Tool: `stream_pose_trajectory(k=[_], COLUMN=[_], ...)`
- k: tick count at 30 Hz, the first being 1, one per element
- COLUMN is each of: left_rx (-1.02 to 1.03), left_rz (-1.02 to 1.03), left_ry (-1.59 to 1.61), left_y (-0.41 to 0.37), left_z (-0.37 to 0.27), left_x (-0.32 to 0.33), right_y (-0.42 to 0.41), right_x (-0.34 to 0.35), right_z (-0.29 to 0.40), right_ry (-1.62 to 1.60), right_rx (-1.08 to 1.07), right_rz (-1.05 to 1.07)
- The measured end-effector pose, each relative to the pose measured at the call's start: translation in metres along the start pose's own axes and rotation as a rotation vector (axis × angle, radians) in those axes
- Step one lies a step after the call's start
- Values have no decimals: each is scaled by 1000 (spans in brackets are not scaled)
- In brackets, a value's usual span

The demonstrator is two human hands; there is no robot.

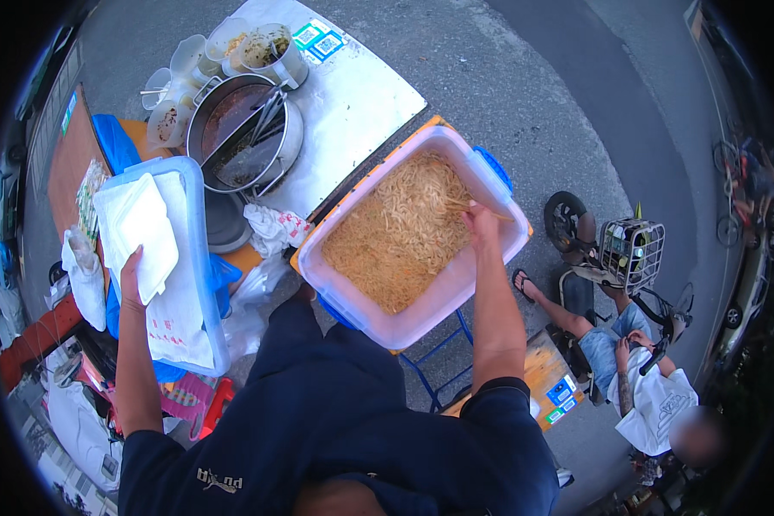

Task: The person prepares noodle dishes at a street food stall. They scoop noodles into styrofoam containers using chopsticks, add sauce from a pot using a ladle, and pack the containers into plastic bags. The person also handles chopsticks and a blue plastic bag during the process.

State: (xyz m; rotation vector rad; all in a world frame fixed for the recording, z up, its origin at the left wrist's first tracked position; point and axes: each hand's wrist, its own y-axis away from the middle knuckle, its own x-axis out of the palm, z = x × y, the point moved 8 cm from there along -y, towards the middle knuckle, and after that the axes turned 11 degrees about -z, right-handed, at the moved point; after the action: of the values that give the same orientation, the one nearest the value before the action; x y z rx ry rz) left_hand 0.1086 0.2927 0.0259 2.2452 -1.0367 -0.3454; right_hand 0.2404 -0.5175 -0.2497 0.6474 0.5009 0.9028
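Note:
My right hand [482,224] grips wooden chopsticks [455,205] at the right side of a large pale plastic tub [387,329]. Noodles [396,238] fill much of the tub; thicker, paler strands lie at the upper right and thin ones at the lower left. On the other side, my left hand [131,276] has hold of a white takeaway container [147,226] by its edge. Beneath it is a translucent blue plastic bin [210,322] with white printed bags [179,329] in it. I cannot tell whether the container rests on the bags.
A divided steel pot [290,142] of dark liquid, with tongs [267,116] across it, stands on a white tabletop [361,97]. Plastic jugs [274,55] of seasonings crowd behind it. To the right, a person [651,393] sits by a scooter with a wire basket [632,255].

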Motion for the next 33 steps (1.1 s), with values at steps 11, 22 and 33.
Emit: stream_pose_trajectory(k=[11,22,33], left_rx=[2,130,-290], left_rz=[67,403,739], left_ry=[-50,-466,-71], left_y=[36,65,76], left_z=[-13,68,225], left_x=[52,269,438], right_y=[41,113,350], right_x=[64,36,76], right_z=[-34,78,210], right_ry=[-524,-554,515], right_rx=[226,10,-1169], right_rz=[239,397,359])
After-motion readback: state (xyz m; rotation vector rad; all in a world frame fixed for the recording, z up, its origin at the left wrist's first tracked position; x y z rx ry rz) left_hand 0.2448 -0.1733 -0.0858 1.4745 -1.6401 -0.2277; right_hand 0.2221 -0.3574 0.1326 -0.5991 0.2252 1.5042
